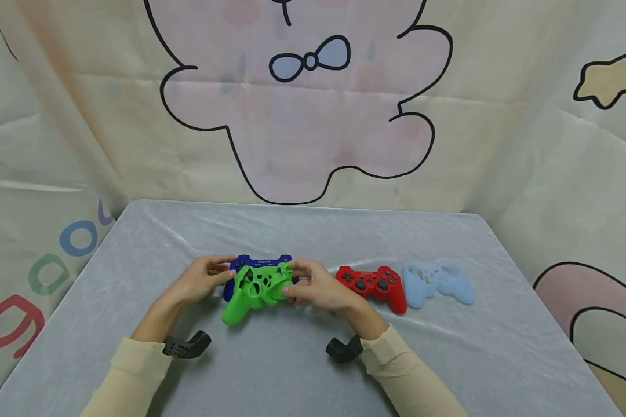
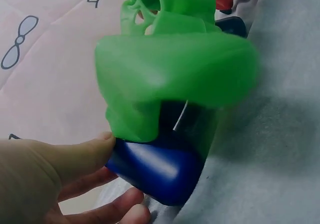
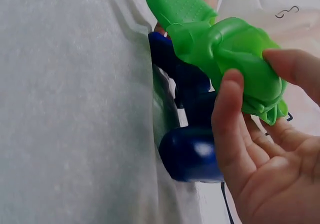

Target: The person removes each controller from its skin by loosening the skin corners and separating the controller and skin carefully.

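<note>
In front of me a blue game controller is partly hidden behind a green silicone controller cover. My left hand holds the controller at its left end; in the left wrist view the thumb presses near the edge of the blue handle, fingers behind. With thumb and fingers, my right hand pinches the right end of the cover, which looks limp and folded there. The cover's left handle sleeve hangs free in front of the controller, overlapping it. The controller's right handle is bare.
To the right on the grey cloth-covered table lie a red controller and a pale blue cover beside it. Each wrist wears a black camera mount, left and right. A printed curtain hangs behind the table.
</note>
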The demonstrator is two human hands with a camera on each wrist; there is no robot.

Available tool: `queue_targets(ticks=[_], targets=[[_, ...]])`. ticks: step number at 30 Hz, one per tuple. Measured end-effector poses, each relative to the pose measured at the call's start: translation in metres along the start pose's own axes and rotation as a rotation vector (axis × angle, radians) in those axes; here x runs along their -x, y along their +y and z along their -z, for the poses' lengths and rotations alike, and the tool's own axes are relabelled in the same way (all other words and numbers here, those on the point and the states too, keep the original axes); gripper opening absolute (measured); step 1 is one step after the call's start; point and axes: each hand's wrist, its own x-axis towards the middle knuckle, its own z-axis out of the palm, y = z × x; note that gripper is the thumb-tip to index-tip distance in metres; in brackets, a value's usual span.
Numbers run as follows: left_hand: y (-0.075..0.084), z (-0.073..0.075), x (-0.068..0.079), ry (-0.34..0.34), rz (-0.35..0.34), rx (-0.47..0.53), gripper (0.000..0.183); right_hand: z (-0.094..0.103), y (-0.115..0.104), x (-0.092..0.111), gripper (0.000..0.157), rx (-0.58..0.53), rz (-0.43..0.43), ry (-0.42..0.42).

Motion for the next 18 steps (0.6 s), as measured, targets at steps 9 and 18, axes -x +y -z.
queue_targets(ticks=[9,18], targets=[[0.008,-0.003,0.001,0.044,-0.037,-0.039,0.048,-0.002,0.003,0.000,0.042,-0.125,0.118,-0.096],[0.017,-0.010,0.001,0.109,-0.176,-0.076,0.033,-0.007,0.002,-0.003,0.049,-0.130,0.112,-0.037]])
